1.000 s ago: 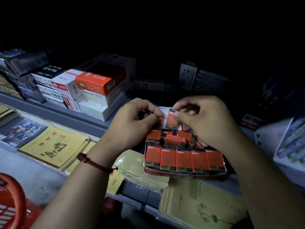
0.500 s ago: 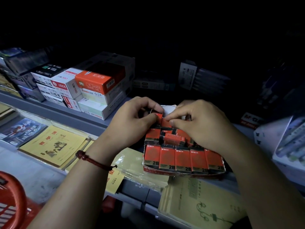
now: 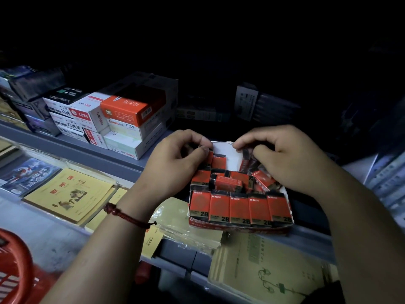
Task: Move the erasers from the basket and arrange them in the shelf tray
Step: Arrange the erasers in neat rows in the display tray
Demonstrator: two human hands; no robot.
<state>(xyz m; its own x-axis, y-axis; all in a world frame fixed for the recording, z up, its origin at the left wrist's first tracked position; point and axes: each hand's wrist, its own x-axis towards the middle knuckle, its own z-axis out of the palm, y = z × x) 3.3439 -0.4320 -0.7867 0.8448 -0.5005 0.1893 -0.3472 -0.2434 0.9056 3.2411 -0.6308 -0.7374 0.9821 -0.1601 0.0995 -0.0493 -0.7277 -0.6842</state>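
The grey shelf (image 3: pixel 87 148) carries stacked boxes (image 3: pixel 131 110) and the eraser tray (image 3: pixel 219 224).

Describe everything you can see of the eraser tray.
The tray is a low, open cardboard box: red printed front lip, white inside, edges worn. It sits on the shelf edge. Five red erasers marked 2B stand in a front row; others behind lie askew, leaving bare white floor at the back. The left hand pinches one at the back left; the right hand curls over those at the back right, grip hidden.
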